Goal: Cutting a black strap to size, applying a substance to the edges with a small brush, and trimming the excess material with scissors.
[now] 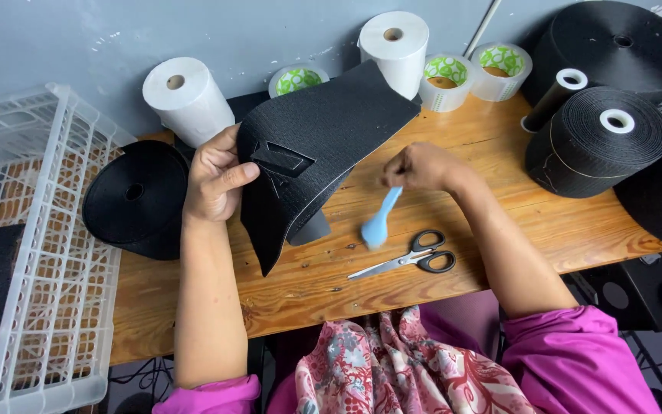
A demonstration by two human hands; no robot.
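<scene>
Black fabric piece [312,149] held upright over table, blurred blue brush [379,221] beside

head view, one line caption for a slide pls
Left hand holds black fabric piece; right hand holds blue brush.

scissors [415,259] right of fabric piece [308,153]

Beyond the fingers of the left hand [212,180] and of the right hand [419,167] — a dull grey-blue painted wall [78,38], scuffed, flecked with pale marks. Beneath those fingers, a varnished orange-brown pine plank tabletop [499,222], knotty and scratched. Well out past the left fingers, a white plastic lattice crate [55,230], hard against the table's edge. Nearer than the fingers, below the right corner — dark floor [653,360], dim. Soft, even light throughout.
</scene>
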